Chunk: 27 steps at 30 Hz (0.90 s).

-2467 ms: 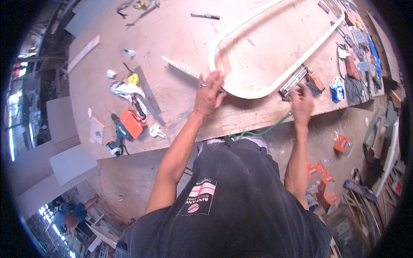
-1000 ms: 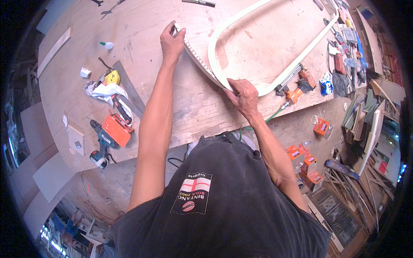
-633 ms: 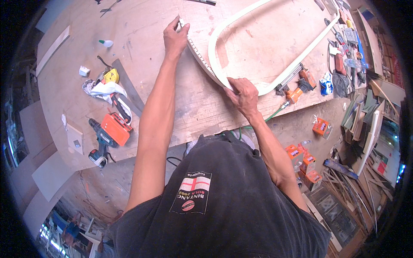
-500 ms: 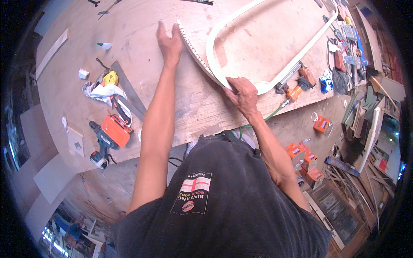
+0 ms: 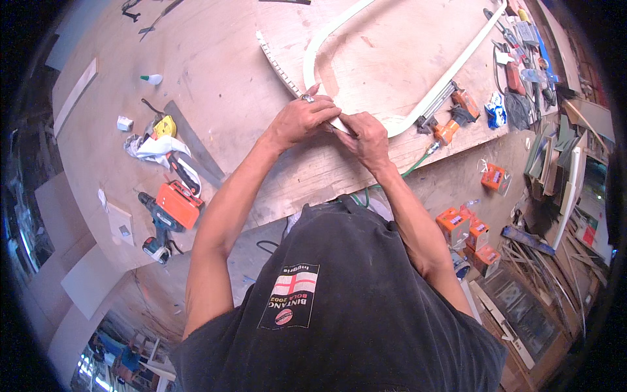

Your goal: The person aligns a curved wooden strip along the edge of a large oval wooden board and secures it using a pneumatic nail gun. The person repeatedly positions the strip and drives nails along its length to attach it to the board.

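A white frame with rounded corners [image 5: 309, 59] lies on the wooden worktop [image 5: 241, 111]. Along its near left corner runs a pale strip with a row of notches [image 5: 277, 64], its far end standing away from the frame. My left hand [image 5: 302, 120], a ring on one finger, is closed over the strip at the corner. Close beside it, my right hand [image 5: 368, 137] pinches the strip's near end against the frame. Fingers partly hide where strip and frame meet. Just right of my right hand lies an orange nail gun [image 5: 448, 130] with a green hose [image 5: 418, 164].
On the left lie a cordless drill [image 5: 159, 225], an orange case [image 5: 179, 204], a handsaw [image 5: 185, 173], a yellow tape measure [image 5: 166, 127] and a small bottle [image 5: 151, 79]. Assorted tools [image 5: 516, 78] crowd the right end. Orange boxes [image 5: 454, 225] stand below the worktop's front edge.
My left hand has come back from the strip's far end to the corner, beside my right hand, and closed there. The strip's far end has shifted slightly left in view.
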### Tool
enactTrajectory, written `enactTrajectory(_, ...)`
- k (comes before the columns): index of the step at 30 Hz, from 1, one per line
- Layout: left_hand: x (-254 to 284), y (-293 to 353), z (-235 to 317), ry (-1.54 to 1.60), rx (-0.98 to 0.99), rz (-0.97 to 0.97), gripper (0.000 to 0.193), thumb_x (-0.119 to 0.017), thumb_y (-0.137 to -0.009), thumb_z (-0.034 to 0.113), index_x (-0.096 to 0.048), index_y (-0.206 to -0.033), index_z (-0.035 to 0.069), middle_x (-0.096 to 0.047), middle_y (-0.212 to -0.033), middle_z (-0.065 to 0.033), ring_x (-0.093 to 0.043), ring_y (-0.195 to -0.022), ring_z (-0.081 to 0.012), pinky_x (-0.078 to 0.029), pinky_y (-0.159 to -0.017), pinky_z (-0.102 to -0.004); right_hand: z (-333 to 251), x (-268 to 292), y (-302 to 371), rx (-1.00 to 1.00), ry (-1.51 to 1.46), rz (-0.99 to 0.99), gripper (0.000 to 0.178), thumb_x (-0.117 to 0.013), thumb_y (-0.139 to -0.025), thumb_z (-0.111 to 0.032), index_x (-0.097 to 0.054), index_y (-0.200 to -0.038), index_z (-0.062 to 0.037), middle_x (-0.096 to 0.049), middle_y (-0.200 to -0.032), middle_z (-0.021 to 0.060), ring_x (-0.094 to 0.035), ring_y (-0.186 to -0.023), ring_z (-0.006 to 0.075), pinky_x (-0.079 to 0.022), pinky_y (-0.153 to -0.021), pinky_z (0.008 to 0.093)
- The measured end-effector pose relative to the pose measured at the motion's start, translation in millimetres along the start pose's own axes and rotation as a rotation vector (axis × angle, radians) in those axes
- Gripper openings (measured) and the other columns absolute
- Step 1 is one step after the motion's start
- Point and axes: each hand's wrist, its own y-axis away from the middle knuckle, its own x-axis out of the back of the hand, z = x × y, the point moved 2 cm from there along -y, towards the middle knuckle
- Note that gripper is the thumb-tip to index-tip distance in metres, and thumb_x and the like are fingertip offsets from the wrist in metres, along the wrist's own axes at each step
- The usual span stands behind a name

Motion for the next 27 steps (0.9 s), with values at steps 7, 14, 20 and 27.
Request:
enactTrajectory(7,-1,2,-4,0.000,-0.043,0.046,0.035,-0.078,-0.084,0.009,-0.077,-0.118,0.015,-0.076,-0.112,-0.0015,-0.075,-0.112,-0.0217,-0.047,-0.121,-0.0567,3,12,5,0.027,-0.013,-0.067,0.042,-0.088,-0.078,-0.020,-0.075,-0.116,-0.0067,-0.073,-0.096,0.0088,-0.068,-0.091,0.0286,-0.055,-0.083,0.0425)
enactTrajectory(14,-1,0,-1,-0.022,-0.023,0.077,0.029,-0.075,-0.085,0.007,-0.079,-0.112,0.015,-0.077,-0.107,-0.0003,-0.075,-0.108,-0.0207,-0.049,-0.120,-0.0557,11,32,19,0.032,0.001,-0.039,0.039,-0.089,-0.077,-0.018,-0.075,-0.113,-0.0075,-0.072,-0.101,0.0073,-0.067,-0.095,0.0280,-0.053,-0.086,0.0434)
enactTrajectory(20,-3,0,2,-0.045,-0.012,0.085,0.026,-0.075,-0.083,0.005,-0.079,-0.108,0.014,-0.077,-0.105,0.0003,-0.075,-0.108,-0.0201,-0.049,-0.120,-0.0538,14,30,21,0.048,-0.001,-0.030,0.039,-0.089,-0.078,-0.017,-0.076,-0.113,-0.0080,-0.072,-0.101,0.0073,-0.067,-0.095,0.0275,-0.052,-0.086,0.0425)
enactTrajectory(27,-3,-2,5,-0.048,0.006,0.081,0.027,-0.074,-0.081,0.002,-0.079,-0.105,0.014,-0.077,-0.104,0.0001,-0.075,-0.107,-0.0200,-0.048,-0.121,-0.0528,17,28,21,0.041,-0.001,-0.042,0.036,-0.088,-0.079,-0.017,-0.077,-0.112,-0.0082,-0.071,-0.099,0.0066,-0.066,-0.093,0.0268,-0.052,-0.085,0.0416)
